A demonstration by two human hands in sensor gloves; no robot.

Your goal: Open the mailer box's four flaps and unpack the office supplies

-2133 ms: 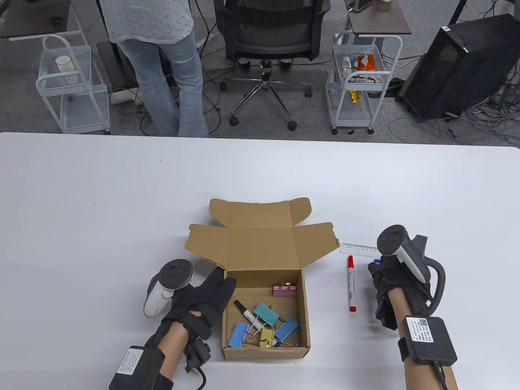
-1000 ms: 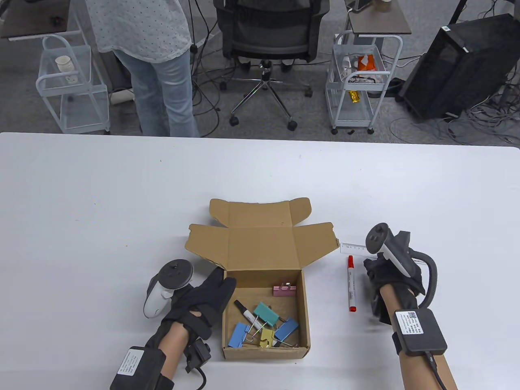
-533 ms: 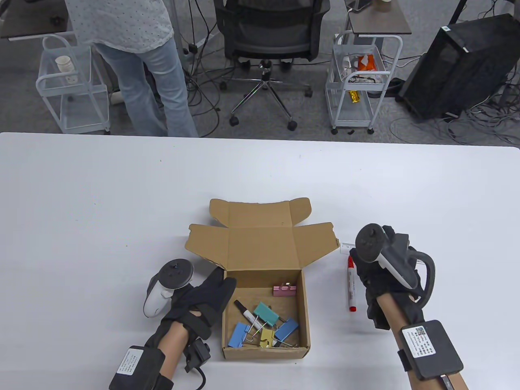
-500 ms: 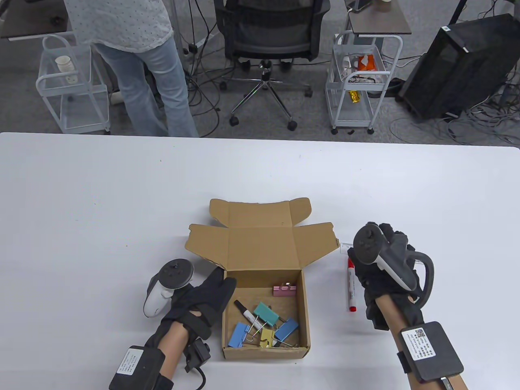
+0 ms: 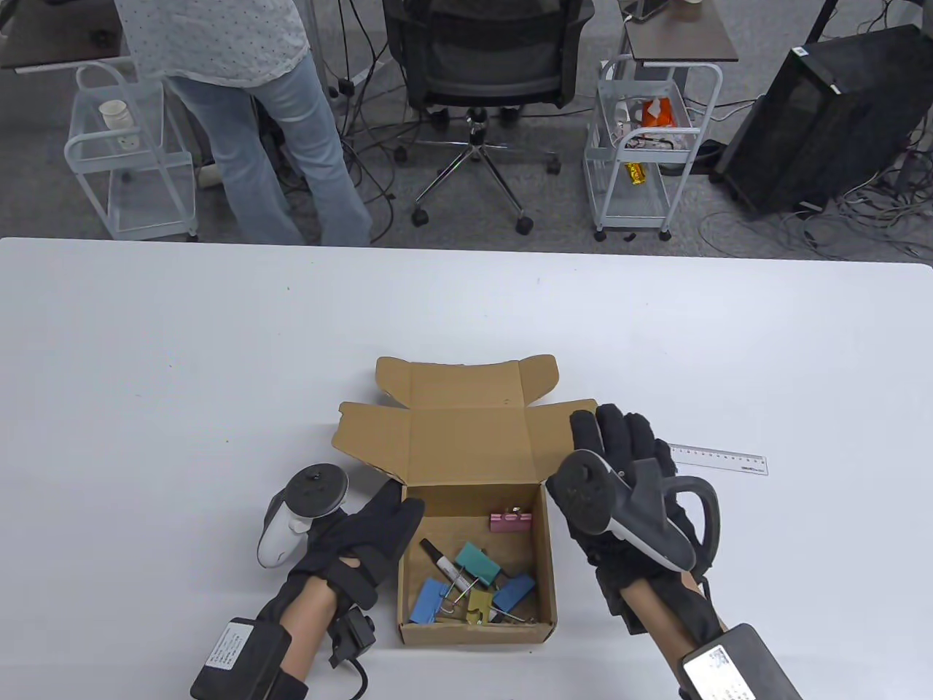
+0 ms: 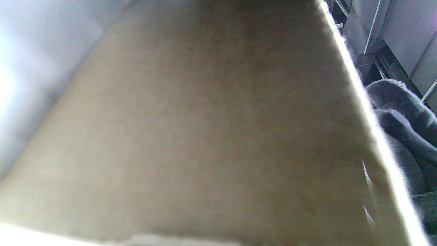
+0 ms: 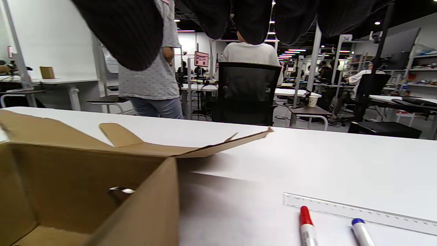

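Note:
The brown mailer box (image 5: 543, 576) lies open near the table's front edge, its flaps (image 5: 466, 430) spread flat behind it. Inside are a black marker (image 5: 442, 562), a pink binder clip (image 5: 512, 519) and teal, blue and yellow clips (image 5: 477, 563). My left hand (image 5: 393, 514) rests with straight fingers against the box's left wall, which fills the left wrist view (image 6: 205, 136). Just right of the box, my right hand (image 5: 616, 437) hovers with straight fingers, holding nothing. It hides the red marker (image 7: 307, 225) and blue pen (image 7: 360, 232) in the table view.
A clear ruler (image 5: 718, 459) lies on the white table (image 5: 219, 350) right of my right hand. Past the far edge a person (image 5: 248, 87) stands by a wire cart (image 5: 131, 146). An office chair (image 5: 488, 73) and a second cart (image 5: 645, 146) are there too.
My right hand has risen and moved left from beside the ruler toward the box, its fingers now stretched out. The left hand has stayed put. The person behind has shifted.

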